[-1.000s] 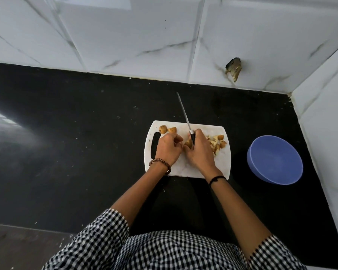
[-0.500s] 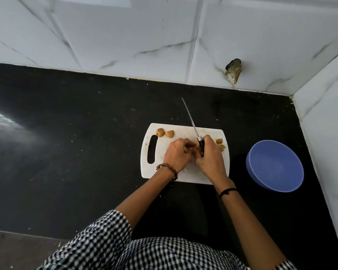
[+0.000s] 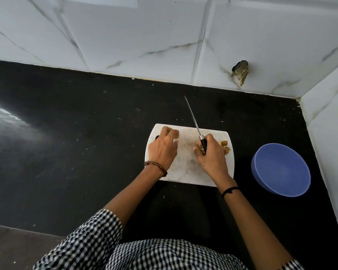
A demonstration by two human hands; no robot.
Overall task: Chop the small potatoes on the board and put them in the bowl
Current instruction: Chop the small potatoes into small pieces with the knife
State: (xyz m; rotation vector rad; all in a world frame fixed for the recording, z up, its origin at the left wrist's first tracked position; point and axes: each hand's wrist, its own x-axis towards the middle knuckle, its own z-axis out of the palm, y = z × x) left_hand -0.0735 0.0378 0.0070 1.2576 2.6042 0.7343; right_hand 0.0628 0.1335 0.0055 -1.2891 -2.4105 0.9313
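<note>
While the right hand (image 3: 211, 156) grips the knife (image 3: 193, 118) by its handle, blade pointing past the board's (image 3: 185, 172) far edge, potato pieces (image 3: 225, 146) lie at the board's right edge. Left hand (image 3: 162, 151) covers the board's far-left corner, fingers bent; any grasp cannot be told. Bowl (image 3: 281, 172) stands right of the board, apart, on the worktop (image 3: 86, 133).

The black, glossy stone worktop (image 3: 86, 133) carries two things. A white rectangular plastic cutting board (image 3: 185, 172) with rounded corners lies flat on it, a little toward 3 o'clock from the middle. At 3 o'clock from the board, near it but apart, a round blue plastic bowl (image 3: 280, 170) stands upright. Small pale flecks (image 3: 138, 109) dot the dark surface, and a bright glare streak (image 3: 4, 112) crosses its 9 o'clock end.
</note>
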